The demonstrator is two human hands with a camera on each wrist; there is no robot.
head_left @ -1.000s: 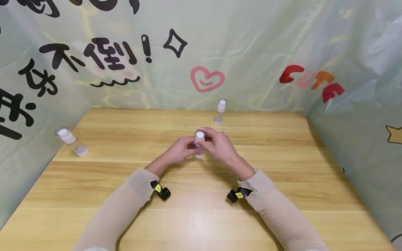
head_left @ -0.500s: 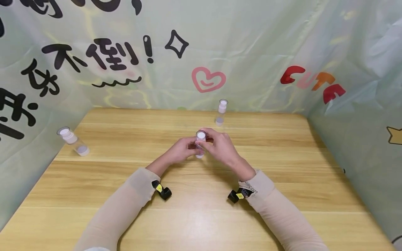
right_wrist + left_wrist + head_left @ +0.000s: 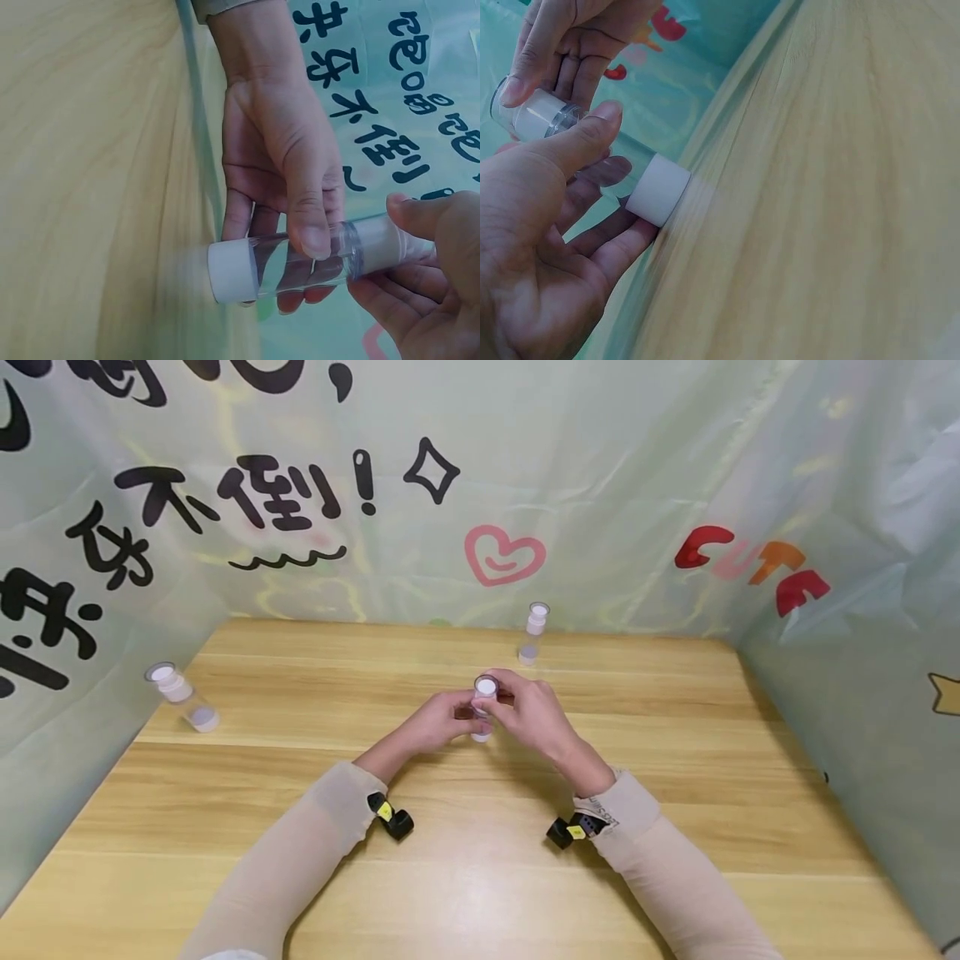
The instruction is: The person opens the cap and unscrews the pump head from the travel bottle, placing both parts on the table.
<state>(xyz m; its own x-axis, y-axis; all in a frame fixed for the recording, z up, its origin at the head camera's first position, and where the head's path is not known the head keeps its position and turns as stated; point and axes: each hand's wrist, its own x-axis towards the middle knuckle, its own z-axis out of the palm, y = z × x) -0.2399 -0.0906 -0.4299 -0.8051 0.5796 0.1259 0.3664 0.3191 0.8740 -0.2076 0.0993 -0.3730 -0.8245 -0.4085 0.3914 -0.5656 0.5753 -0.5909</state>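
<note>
A small clear pump bottle [image 3: 304,266] stands over the middle of the table, held between both hands. My left hand [image 3: 437,723] grips its see-through body, thumb on the near side and fingers behind. At the upper end, my right hand [image 3: 531,713] pinches the clear cap [image 3: 504,112] around the white pump top [image 3: 486,687] between thumb and fingers. The bottle's white base [image 3: 658,190] shows below the left hand, right at the tabletop in the left wrist view. Part of the body is hidden behind the left thumb.
A similar bottle [image 3: 182,697] stands at the table's left side. Another bottle [image 3: 533,633] is near the back edge, beyond the right hand. Printed cloth sheets [image 3: 600,485] rise behind and beside the wooden table [image 3: 480,885]. Small black cameras [image 3: 400,823] sit on both wrists.
The whole head view has shifted slightly, so the scene appears a little further right and lower. Both hands keep hold of the bottle in nearly the same pose.
</note>
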